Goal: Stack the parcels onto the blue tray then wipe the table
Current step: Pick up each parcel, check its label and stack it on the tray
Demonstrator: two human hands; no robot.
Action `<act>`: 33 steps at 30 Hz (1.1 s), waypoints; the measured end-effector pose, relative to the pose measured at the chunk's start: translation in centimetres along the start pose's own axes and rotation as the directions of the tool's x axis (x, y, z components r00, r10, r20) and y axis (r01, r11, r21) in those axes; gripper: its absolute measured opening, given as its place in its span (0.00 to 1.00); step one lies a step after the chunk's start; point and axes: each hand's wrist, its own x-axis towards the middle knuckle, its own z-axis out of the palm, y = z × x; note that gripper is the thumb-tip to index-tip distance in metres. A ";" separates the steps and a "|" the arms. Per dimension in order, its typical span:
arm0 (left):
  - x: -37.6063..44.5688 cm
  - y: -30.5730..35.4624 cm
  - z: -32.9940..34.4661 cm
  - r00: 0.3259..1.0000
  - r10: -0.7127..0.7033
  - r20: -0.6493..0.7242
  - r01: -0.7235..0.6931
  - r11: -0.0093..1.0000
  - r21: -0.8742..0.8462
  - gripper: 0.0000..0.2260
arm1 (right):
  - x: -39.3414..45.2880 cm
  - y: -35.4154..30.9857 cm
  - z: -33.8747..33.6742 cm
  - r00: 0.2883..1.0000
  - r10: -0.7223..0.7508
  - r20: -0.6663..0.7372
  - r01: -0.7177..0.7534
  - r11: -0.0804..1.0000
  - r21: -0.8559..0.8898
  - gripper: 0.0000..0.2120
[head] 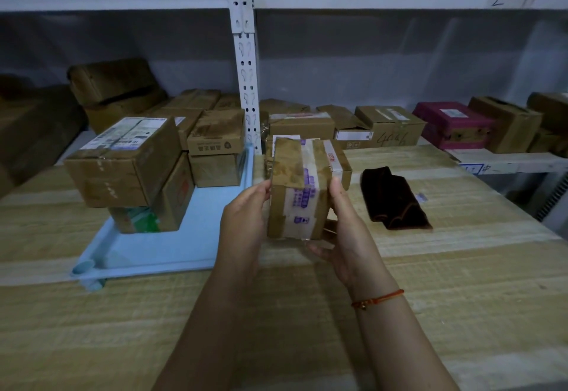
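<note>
A taped brown parcel (299, 187) with purple print is held above the wooden table (430, 283), tilted, between both my hands. My left hand (242, 224) grips its left side and my right hand (344, 230) grips its right side and underside. Just behind it another parcel (339, 161) with a white and red label rests on the table. The blue tray (172, 249) lies to the left, with a stack of two parcels (129, 160) at its left and a second stack of two (216, 147) at its far end. A dark brown cloth (393, 198) lies folded on the table to the right.
A white metal shelf with an upright post (246, 61) runs behind the table. Several cardboard boxes (390, 124) and a pink box (451, 123) sit on its lower level. More boxes stand at the far left (113, 89).
</note>
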 end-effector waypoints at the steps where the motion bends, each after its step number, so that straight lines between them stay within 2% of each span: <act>1: 0.0 0.0 0.0 1.000 0.001 0.002 -0.001 1.000 -0.002 0.13 | 0.0 -0.1 0.0 1.000 -0.004 -0.001 0.004 1.000 -0.004 0.23; 5: -0.1 0.1 0.0 1.000 -0.005 0.014 0.005 1.000 -0.005 0.12 | 0.0 0.0 0.0 1.000 -0.016 -0.015 0.016 0.999 -0.029 0.25; 10: 0.0 -0.3 -0.3 0.999 -0.011 0.046 0.012 1.000 -0.017 0.13 | 0.2 0.2 -0.1 0.997 -0.072 -0.026 0.069 0.993 -0.098 0.19; 15: 0.1 -0.6 -0.3 0.994 0.047 0.095 -0.046 0.999 -0.021 0.14 | 0.3 0.6 -0.2 0.984 -0.176 -0.020 0.167 0.959 -0.230 0.14; 20: 0.2 -0.6 -0.2 0.989 0.089 0.121 -0.089 0.996 -0.009 0.15 | 0.4 0.8 -0.2 0.977 -0.213 -0.013 0.200 0.934 -0.297 0.13; 29: 0.2 -0.7 0.0 0.979 0.065 0.192 -0.065 0.998 -0.008 0.17 | 0.5 0.8 -0.3 0.934 -0.336 -0.122 0.281 0.901 -0.329 0.20; 33: 0.3 -0.6 0.1 0.980 0.042 0.197 -0.039 0.999 -0.017 0.17 | 0.9 1.0 -0.4 0.922 -0.350 -0.163 0.284 0.900 -0.330 0.28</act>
